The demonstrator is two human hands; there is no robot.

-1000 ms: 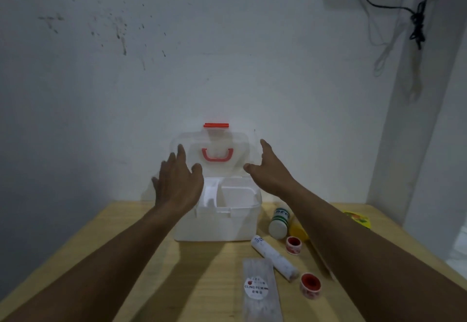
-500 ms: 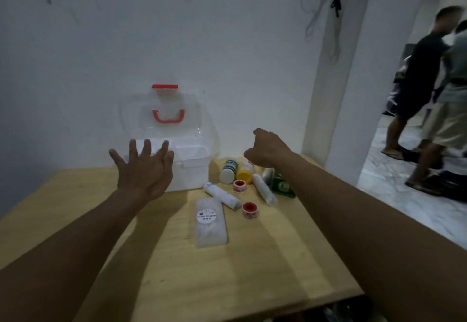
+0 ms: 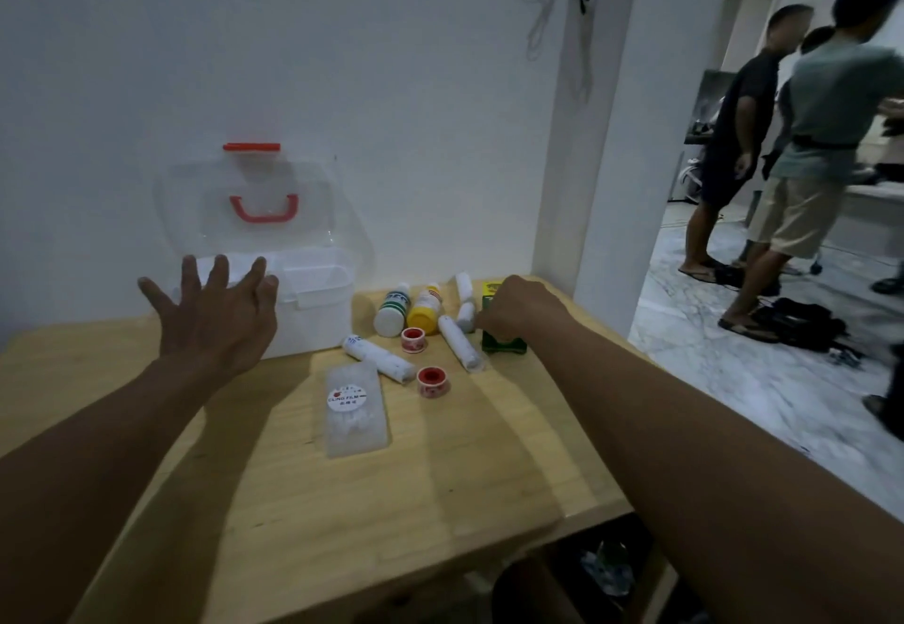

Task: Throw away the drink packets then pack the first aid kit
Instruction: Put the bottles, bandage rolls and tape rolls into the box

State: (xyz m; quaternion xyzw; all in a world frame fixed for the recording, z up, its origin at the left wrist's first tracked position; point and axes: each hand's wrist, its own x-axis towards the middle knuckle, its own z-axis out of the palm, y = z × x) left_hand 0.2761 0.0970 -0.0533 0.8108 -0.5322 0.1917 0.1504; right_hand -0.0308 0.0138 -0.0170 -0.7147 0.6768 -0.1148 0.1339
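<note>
Currently the right hand (image 3: 518,308) sits on the green drink packet (image 3: 504,342) at the tabletop's (image 3: 440,476) far right; fingers curled over it, grip unclear. Left hand (image 3: 220,320) hovers, fingers spread, empty, before the open first aid kit (image 3: 313,300).
</note>
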